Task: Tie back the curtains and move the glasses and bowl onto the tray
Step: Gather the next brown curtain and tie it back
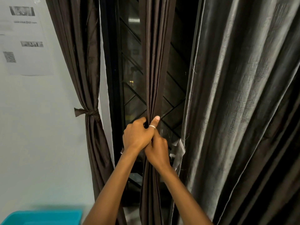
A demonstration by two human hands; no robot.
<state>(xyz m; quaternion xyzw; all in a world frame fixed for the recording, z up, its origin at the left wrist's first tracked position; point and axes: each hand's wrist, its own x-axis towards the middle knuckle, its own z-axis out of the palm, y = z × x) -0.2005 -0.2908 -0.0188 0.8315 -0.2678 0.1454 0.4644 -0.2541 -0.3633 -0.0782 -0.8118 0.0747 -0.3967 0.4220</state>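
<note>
A dark brown middle curtain [155,62] hangs in a narrow gathered bunch in front of the window. My left hand [136,137] grips the bunch at about waist height, its ringed thumb up against the cloth. Just below and touching it, my right hand [158,151] is curled round the same bunch. The left brown curtain [78,54] is gathered against the wall and bound by a knotted tie [90,113]. A wide grey curtain [243,111] hangs loose on the right. No glasses or bowl are in view.
A teal plastic container [42,216] sits at the bottom left corner. The dark window with a diagonal metal grille [133,95] shows between the curtains. A printed paper sheet [24,38] is stuck on the white wall at the upper left.
</note>
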